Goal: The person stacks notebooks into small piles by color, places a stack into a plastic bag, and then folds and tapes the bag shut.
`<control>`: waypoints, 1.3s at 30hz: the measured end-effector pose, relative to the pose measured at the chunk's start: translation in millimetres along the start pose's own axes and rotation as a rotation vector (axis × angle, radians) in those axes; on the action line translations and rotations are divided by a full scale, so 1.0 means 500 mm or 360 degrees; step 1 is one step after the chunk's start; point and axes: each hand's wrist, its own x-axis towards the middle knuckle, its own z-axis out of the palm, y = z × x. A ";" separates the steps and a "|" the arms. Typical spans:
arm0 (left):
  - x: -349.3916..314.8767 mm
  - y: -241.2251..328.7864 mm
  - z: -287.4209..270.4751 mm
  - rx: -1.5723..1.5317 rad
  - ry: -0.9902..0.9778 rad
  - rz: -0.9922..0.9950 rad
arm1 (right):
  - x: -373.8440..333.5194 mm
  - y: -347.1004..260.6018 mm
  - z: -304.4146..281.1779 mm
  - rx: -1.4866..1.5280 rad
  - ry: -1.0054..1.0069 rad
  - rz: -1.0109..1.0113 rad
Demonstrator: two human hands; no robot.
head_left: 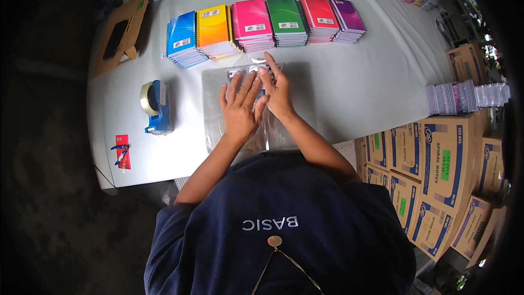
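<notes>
Desk (349, 93), white, items left to right: a cardboard piece (117, 35) at the far left corner; a red card with small blue pliers (122, 152) near the left front edge; a blue tape dispenser (155, 106) beside it; a row of spiral notebook stacks (262, 24) in blue, yellow, pink, green, red and purple along the far side. At centre, a clear plastic bag (215, 104) lies flat near the front edge. Your left hand (240, 109) and right hand (277, 90) rest on it, fingers spread open and pressing down, gripping nothing. Judged progress: the bag seems laid out and smoothed; the stacks appear unpacked. Stacked cartons (442, 169) stand off the right edge.
</notes>
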 end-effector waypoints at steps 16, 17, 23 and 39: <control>0.169 -0.137 -0.038 -0.0500 -0.0444 -0.0070 | -0.063 -0.052 -0.014 -0.1120 -0.0310 -0.1020; 0.186 -0.155 -0.034 -0.0671 -0.0845 -0.0071 | -0.060 -0.056 -0.014 -0.1095 -0.0324 -0.1042; 0.250 -0.114 -0.060 -0.1461 -0.0053 -0.0357 | -0.057 -0.047 -0.027 -0.1065 -0.0332 -0.1010; 0.082 -0.048 -0.017 -0.0598 -0.0195 0.0094 | -0.043 0.002 0.010 -0.0330 0.0268 -0.1112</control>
